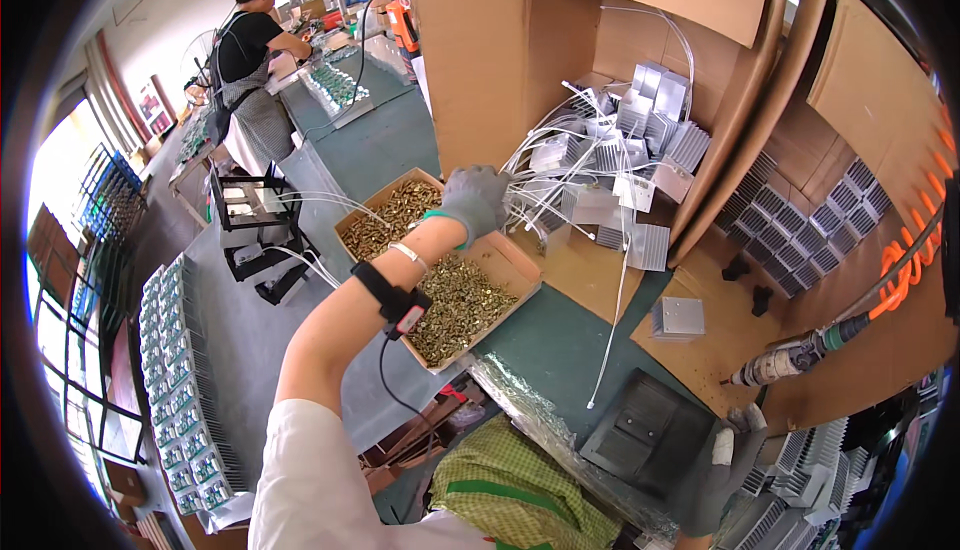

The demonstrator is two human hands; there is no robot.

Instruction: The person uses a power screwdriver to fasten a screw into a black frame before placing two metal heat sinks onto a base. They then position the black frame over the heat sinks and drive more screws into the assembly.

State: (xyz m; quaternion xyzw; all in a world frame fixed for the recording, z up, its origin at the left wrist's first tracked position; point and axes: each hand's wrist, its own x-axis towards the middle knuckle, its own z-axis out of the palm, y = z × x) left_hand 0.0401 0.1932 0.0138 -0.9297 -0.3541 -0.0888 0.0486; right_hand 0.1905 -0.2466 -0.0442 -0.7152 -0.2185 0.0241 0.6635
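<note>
My left hand [475, 202], in a grey glove, reaches across a cardboard box of small brass-coloured screws [455, 310]. Its fingers are curled beside a tangle of white cables [530, 185]; what lies in them is hidden. The cables run to silver finned heat sinks [650, 110] heaped in an open carton. Low on the right, my gloved right hand [712, 475] has its fingers apart, beside a black rectangular fixture [645, 430] on the bench. An electric screwdriver [790, 358] hangs just above that hand. A lone heat sink [679, 317] sits on cardboard near the fixture.
Another carton [800, 140] at right holds stacked heat sinks. More heat sinks [815, 470] lie at lower right. An orange coiled hose [905, 270] hangs there. Assembled boards [185, 400] line the left, near a black frame [255, 230]. A co-worker [250, 60] stands at the far bench.
</note>
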